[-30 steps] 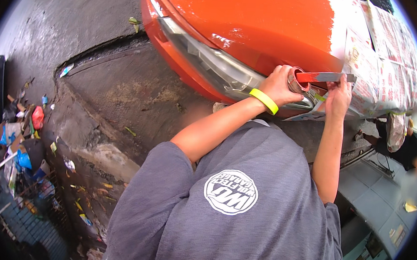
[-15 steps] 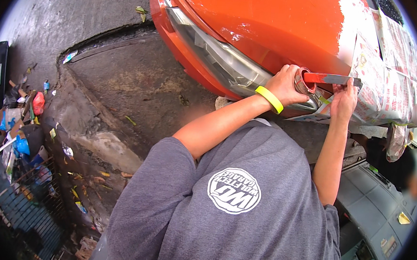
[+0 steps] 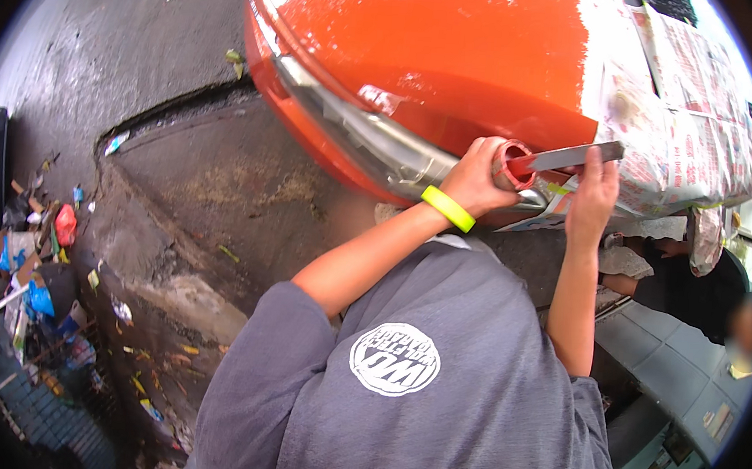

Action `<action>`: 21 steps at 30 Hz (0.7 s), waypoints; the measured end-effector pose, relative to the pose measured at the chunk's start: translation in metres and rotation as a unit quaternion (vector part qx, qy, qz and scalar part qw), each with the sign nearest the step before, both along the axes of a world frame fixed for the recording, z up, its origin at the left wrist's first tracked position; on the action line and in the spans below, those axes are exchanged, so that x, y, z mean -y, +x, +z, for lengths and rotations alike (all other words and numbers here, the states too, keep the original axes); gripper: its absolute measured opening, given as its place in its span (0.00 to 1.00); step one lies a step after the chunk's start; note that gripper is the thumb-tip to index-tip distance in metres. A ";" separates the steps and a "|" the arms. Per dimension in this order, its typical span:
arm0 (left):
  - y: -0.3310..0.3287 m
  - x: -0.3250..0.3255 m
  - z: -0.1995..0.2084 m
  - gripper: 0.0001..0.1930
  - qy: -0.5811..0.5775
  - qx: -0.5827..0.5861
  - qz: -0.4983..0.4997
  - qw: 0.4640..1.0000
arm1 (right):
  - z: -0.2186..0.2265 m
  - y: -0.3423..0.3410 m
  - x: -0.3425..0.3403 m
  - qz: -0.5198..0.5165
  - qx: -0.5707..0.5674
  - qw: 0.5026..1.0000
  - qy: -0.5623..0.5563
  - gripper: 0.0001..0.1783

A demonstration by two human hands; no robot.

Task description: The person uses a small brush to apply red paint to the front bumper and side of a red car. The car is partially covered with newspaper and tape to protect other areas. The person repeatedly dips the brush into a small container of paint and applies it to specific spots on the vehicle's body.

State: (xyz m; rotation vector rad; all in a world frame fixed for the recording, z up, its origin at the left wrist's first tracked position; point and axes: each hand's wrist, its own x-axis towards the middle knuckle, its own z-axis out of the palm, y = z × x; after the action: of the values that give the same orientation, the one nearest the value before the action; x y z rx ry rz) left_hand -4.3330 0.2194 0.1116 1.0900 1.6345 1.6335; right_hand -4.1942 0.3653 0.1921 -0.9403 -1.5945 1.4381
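Note:
My left hand, with a yellow wristband, is wrapped around a small open can. Red paint coats the can's rim and inside. A flat metal strip, red toward its lower end, reaches into the can's mouth. My right hand grips the strip's bare grey end between thumb and fingers. Both hands are beside the headlight of an orange-red car. What lies deep in the can is hidden.
Printed paper sheets cover the car's right part. Another person in dark clothes crouches at right, near a grey vehicle. A rubbish heap lies at left beside a broken concrete edge.
The can and both hands have shifted left and slightly lower in the picture. The strip, level before, now slants up to the right. More of the other person shows.

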 end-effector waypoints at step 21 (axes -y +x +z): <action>0.006 0.021 0.007 0.49 0.129 -0.187 0.046 0.973 | 0.079 0.008 0.052 0.228 0.194 0.843 0.447 0.16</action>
State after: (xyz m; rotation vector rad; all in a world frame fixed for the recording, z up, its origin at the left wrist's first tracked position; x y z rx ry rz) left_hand -4.3265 0.1979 0.1183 1.5523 1.7576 1.8223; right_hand -4.1862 0.3132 0.2710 -0.2873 -2.5711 0.5841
